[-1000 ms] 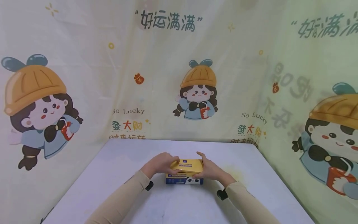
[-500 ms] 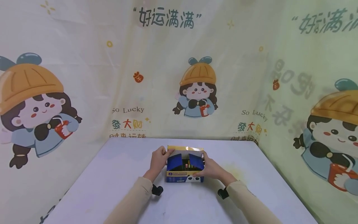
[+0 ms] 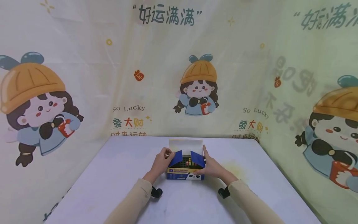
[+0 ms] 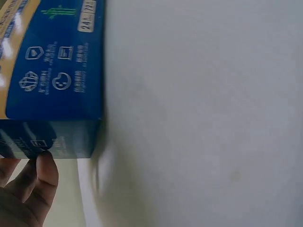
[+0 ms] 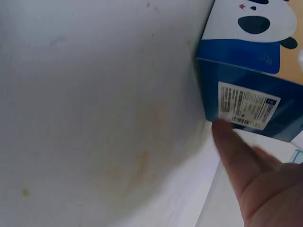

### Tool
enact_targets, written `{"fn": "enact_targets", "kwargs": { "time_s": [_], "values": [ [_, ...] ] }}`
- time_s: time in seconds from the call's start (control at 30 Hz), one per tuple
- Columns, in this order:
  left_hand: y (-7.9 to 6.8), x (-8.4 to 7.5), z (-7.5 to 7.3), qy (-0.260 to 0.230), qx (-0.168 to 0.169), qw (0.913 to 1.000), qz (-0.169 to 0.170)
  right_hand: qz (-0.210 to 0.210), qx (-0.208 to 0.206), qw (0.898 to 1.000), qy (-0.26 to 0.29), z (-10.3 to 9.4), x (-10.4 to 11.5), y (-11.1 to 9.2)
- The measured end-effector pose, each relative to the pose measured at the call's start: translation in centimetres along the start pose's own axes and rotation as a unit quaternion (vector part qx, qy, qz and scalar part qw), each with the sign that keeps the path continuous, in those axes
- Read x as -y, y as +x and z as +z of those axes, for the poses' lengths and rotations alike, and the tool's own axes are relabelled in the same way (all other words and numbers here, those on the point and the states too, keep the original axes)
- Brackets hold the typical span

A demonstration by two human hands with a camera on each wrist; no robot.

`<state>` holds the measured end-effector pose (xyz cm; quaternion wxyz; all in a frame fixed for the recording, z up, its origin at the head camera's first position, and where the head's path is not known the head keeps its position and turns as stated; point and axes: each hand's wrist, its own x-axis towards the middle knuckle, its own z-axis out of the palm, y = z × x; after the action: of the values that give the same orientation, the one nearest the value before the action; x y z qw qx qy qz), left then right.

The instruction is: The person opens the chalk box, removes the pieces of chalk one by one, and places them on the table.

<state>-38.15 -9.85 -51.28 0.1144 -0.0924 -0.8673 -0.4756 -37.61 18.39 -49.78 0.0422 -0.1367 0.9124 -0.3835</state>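
A blue-and-yellow cardboard box with a panda on its front stands on the table, its lid raised at the back. Two blue side flaps slant up over a dark grid holding a few coloured sticks; their kind is too small to tell. My left hand holds the box's left side, thumb at the left flap; the left wrist view shows fingertips against the end panel. With its thumb across the front, my right hand grips the right end, near a barcode label.
The white table surrounds the box on every side. Behind and beside it hangs a printed cloth backdrop with cartoon figures. Black wrist cameras sit under both wrists.
The yellow lid has swung from closed to upright at the back, exposing the flaps and coloured sticks. My left hand has come down from the lid to the left flap; the right stays at the box's end.
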Motion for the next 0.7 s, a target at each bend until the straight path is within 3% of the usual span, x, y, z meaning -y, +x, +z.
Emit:
{"fn": "enact_targets", "kwargs": {
  "time_s": [0.17, 0.33, 0.53, 0.7],
  "values": [
    [-0.8, -0.4, -0.1, 0.05, 0.044, 0.9978, 0.007, -0.016, -0.013, 0.999, 0.026, -0.1, 0.3, -0.2],
    [-1.2, -0.9, -0.1, 0.082, 0.035, 0.9944, 0.058, -0.051, -0.069, 0.996, -0.011, -0.3, 1.0, -0.4],
    [-0.9, -1.0, -0.4, 0.122, -0.025, 0.9823, 0.14, -0.101, -0.142, 0.983, -0.056, -1.2, 1.3, -0.5],
    [-0.4, -0.7, -1.0, 0.14, -0.099, 0.9595, 0.223, -0.149, -0.194, 0.964, -0.101, -1.7, 1.4, -0.5]
  ]
}}
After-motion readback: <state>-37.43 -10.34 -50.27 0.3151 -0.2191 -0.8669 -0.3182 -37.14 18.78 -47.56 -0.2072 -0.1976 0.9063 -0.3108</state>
